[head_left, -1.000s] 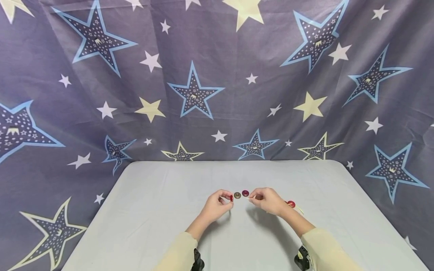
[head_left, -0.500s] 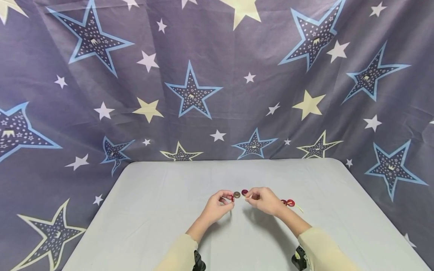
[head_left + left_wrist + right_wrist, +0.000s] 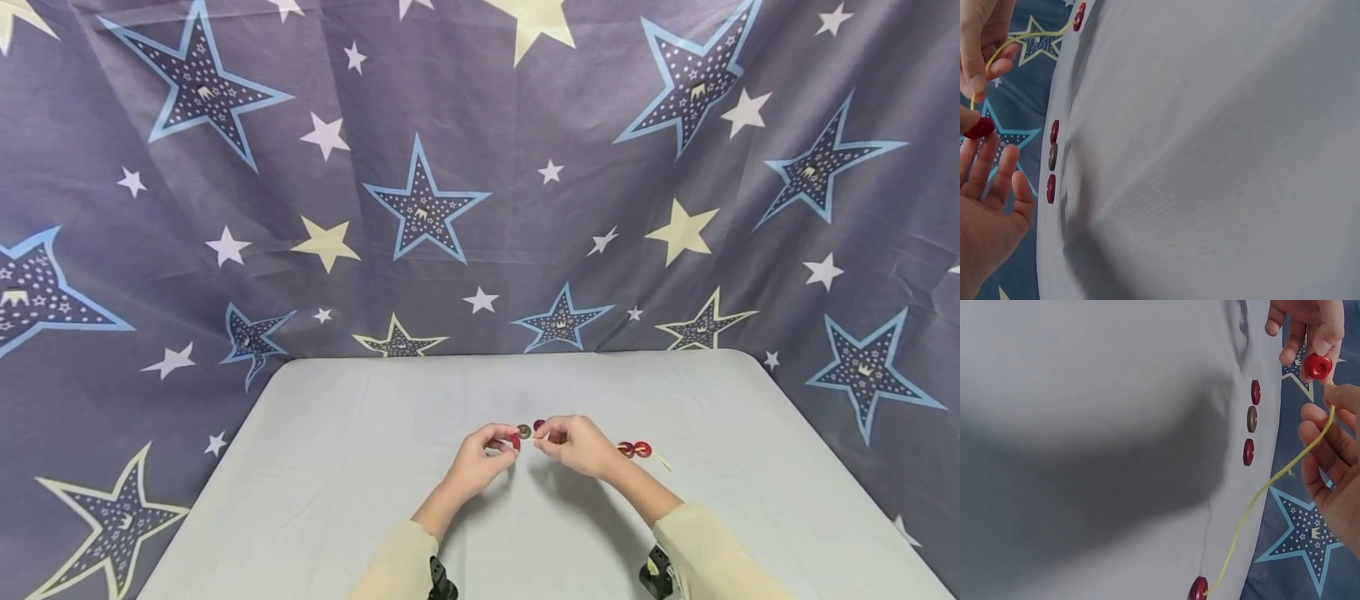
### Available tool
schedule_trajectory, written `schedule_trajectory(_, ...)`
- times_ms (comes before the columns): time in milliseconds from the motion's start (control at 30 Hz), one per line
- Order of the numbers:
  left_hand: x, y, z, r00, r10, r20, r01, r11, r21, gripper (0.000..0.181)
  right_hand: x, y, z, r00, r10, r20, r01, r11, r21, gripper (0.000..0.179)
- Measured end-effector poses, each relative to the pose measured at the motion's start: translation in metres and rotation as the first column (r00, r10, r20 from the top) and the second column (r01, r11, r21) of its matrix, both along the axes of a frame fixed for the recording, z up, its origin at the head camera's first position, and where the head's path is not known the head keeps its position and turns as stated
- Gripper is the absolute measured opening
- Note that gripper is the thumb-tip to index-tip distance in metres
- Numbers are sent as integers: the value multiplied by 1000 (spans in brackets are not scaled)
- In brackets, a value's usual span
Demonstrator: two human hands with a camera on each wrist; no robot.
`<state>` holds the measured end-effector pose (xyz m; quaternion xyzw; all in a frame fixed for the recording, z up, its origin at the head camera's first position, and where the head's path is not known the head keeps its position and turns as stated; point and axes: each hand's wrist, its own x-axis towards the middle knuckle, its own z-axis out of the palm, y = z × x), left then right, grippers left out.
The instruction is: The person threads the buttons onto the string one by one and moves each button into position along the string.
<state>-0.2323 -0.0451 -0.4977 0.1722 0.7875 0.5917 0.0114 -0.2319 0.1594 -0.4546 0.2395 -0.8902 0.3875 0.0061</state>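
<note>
My left hand [image 3: 480,461] pinches a red button [image 3: 1318,366] on edge between thumb and fingertips, above the table. Close to its right, my right hand [image 3: 582,447] pinches a yellow string [image 3: 1260,494] near its end. In the right wrist view the string's end is at the button's edge; whether it enters a hole I cannot tell. The string runs back to a dark red button [image 3: 626,449] and a bright red button [image 3: 642,449], threaded on it and lying at the right. Its short tail shows beyond them.
On the pale table [image 3: 360,500], just beyond my hands, lie a dark red button [image 3: 1248,452], a brown button [image 3: 1252,419] and another red button [image 3: 1255,392] in a row. A star-patterned curtain [image 3: 420,292] hangs behind the table's far edge.
My right hand has moved left with the string, closer to the button in my left hand. Both threaded buttons at the right now show more fully. My left hand has hardly moved.
</note>
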Motion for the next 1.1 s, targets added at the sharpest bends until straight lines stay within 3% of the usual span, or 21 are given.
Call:
schedule_trajectory(100,2,1,4,1000,2,1,-2,1000,9,27,2,-2,2,1000,10,3,-10,1000,8,7)
schedule_trajectory(333,15,2,25,1000,-11,8,11,1000,29,27,3,-5,3,1000,16,-3,-16,999,41,5)
schedule_trajectory(633,2,3,4,1000,-4,25,4,1000,20,28,1,-6,4,1000,20,-1,-20,998,56,7)
schedule_trajectory(867,1,3,4,1000,-17,2,17,1000,23,29,-1,-6,3,1000,11,-12,-10,997,71,6)
schedule_trajectory(1100,2,4,6,1000,-10,25,9,1000,4,28,-1,-7,2,1000,16,-3,-16,997,71,6)
